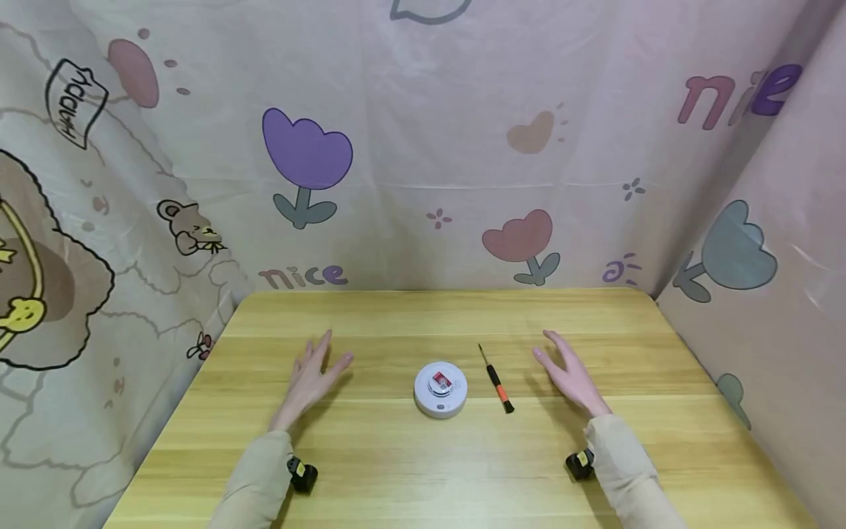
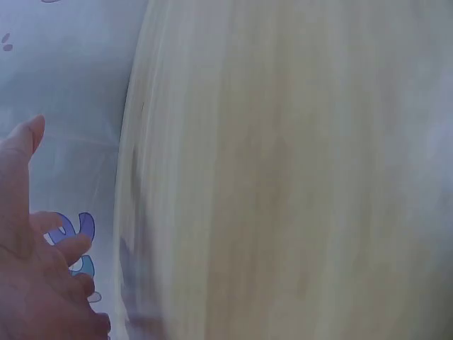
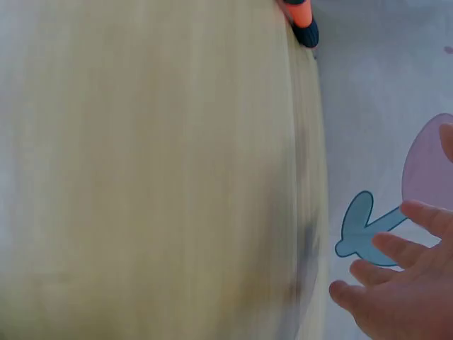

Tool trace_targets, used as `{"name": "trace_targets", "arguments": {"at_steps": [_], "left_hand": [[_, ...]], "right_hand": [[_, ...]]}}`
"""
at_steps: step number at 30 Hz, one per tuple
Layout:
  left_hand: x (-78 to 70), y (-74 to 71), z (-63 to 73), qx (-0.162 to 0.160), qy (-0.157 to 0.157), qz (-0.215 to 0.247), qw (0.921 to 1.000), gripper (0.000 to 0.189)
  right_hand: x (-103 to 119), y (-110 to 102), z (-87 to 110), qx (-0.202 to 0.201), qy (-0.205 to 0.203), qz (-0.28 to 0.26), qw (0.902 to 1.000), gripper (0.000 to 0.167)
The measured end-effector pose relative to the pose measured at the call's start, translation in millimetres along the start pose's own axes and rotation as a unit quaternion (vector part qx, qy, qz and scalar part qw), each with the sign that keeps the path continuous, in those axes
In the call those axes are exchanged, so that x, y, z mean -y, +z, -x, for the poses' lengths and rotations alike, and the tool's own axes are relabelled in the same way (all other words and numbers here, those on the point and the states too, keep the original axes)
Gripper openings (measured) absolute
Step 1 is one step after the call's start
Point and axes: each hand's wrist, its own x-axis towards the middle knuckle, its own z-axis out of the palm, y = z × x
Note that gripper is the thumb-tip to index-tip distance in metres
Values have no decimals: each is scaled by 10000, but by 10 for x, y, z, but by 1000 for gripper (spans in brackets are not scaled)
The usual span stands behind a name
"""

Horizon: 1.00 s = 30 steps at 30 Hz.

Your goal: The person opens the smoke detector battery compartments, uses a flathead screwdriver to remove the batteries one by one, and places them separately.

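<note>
A round white smoke detector (image 1: pixel 428 400) with a red and white label on its raised centre lies in the middle of the wooden table. Just right of it is a small screwdriver (image 1: pixel 494 378) with a black and orange handle, its thin shaft pointing away. My left hand (image 1: pixel 312 383) hovers left of the detector, fingers spread, holding nothing. On the other side my right hand (image 1: pixel 572 377), also empty with fingers extended, is nearest the screwdriver. In the right wrist view the screwdriver's handle end (image 3: pixel 303 21) shows at the top edge.
The wooden table (image 1: pixel 370 470) reaches back to a printed curtain (image 1: pixel 423 147) that also hangs at both sides. A small black camera (image 1: pixel 302 474) is strapped at the left wrist, and another black camera (image 1: pixel 580 465) at the right wrist.
</note>
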Motion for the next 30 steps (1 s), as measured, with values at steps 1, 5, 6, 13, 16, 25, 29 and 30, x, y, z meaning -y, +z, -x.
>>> {"name": "trace_targets", "arguments": {"at_steps": [1, 5, 6, 13, 16, 25, 29, 30], "left_hand": [[-5, 9, 1, 23, 4, 54, 10000, 88], [-34, 56, 22, 116, 46, 295, 9995, 87], [-42, 69, 28, 146, 46, 365, 9992, 88], [-120, 148, 81, 313, 90, 728, 9968, 91], [-149, 176, 91, 338, 174, 874, 9954, 91], [-226, 266, 121, 527, 617, 1663, 9827, 90], [-266, 323, 144, 566, 684, 1769, 9802, 91], [-277, 340, 149, 566, 683, 1800, 9797, 91]], "right_hand": [[4, 8, 6, -11, -53, -62, 10000, 70], [63, 46, 52, -33, -199, -386, 9991, 66], [81, 57, 64, -30, -210, -453, 9987, 66], [183, 171, 137, 97, -162, -973, 9951, 66], [200, 230, 157, 141, -174, -1217, 9923, 67], [217, 335, 209, 312, -241, -1958, 9798, 67], [231, 378, 219, 410, -258, -2143, 9756, 66], [236, 390, 221, 426, -271, -2117, 9760, 66]]}}
